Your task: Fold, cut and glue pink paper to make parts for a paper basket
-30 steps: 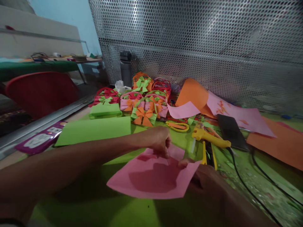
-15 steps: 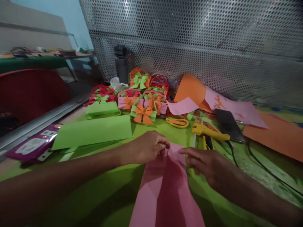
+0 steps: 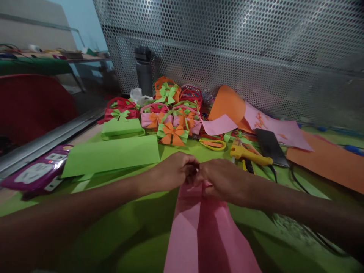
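A long sheet of pink paper point(image 3: 210, 235) stretches from the front edge of the view up to both hands. My left hand point(image 3: 178, 172) is closed at the paper's far end, its fingertips pinching there. Right against it, my right hand point(image 3: 224, 180) is closed on the same end, with a bit of pink showing under its fingers. The fingertips of both hands meet and partly hide the paper's far edge. A yellow glue gun point(image 3: 250, 155) lies just beyond my right hand, and a folded green paper point(image 3: 112, 156) lies beyond my left forearm.
Several small paper baskets with bows point(image 3: 172, 132) stand at the back, near a dark bottle point(image 3: 144, 72). A purple device point(image 3: 36, 170) sits at left. A black phone point(image 3: 271, 148), yellow-handled scissors point(image 3: 213, 145) and orange paper point(image 3: 327, 161) lie to the right, before a perforated metal panel point(image 3: 227, 49).
The pink paper has gone from bent up in my hands to stretched toward me. My right hand let go, pointed at the far end, and has now closed there beside my left.
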### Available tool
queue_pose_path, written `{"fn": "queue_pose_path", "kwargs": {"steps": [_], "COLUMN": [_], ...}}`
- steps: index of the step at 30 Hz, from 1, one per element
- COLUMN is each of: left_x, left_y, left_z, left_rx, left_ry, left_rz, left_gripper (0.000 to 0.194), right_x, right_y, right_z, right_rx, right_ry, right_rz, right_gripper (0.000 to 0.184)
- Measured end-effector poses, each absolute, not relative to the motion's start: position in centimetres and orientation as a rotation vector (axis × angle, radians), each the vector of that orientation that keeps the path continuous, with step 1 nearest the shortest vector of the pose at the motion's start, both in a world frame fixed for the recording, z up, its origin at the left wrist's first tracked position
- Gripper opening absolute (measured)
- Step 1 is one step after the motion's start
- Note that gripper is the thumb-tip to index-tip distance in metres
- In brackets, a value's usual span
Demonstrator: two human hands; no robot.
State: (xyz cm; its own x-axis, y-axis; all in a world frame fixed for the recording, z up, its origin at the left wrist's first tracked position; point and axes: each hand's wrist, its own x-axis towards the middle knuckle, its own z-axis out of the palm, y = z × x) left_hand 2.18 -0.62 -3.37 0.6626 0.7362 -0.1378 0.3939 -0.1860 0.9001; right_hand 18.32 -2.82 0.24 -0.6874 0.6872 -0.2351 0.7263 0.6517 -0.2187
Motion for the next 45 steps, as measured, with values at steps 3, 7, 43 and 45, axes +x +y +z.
{"fn": "queue_pose_path", "kwargs": {"steps": [3, 7, 43, 45], "left_x": [1.7, 0.1, -2.1, -2.0], "left_y": [-0.5, -0.9, -0.6, -0.6], "left_z": [-2.8, -1.9, -2.4, -2.4], "left_rx": [1.808, 1.883, 1.965, 1.976], "left_ry": [0.970, 1.036, 1.245, 1.248], "left_rz": [0.383, 0.247, -0.230, -0.226], "left_gripper": [0.025, 0.016, 0.016, 0.015], "right_x": [17.9, 18.0, 19.2, 19.2], "right_y": [-2.8, -2.5, -1.2, -1.1], "right_z": [0.4, 0.3, -1.2, -1.4], "right_rx": [1.180, 1.206, 0.638, 0.571], "right_ry": [2.642, 2.652, 2.961, 3.006], "right_rz": [-0.552, -0.589, -0.530, -0.512], "right_gripper": [0.014, 0.015, 0.012, 0.010]}}
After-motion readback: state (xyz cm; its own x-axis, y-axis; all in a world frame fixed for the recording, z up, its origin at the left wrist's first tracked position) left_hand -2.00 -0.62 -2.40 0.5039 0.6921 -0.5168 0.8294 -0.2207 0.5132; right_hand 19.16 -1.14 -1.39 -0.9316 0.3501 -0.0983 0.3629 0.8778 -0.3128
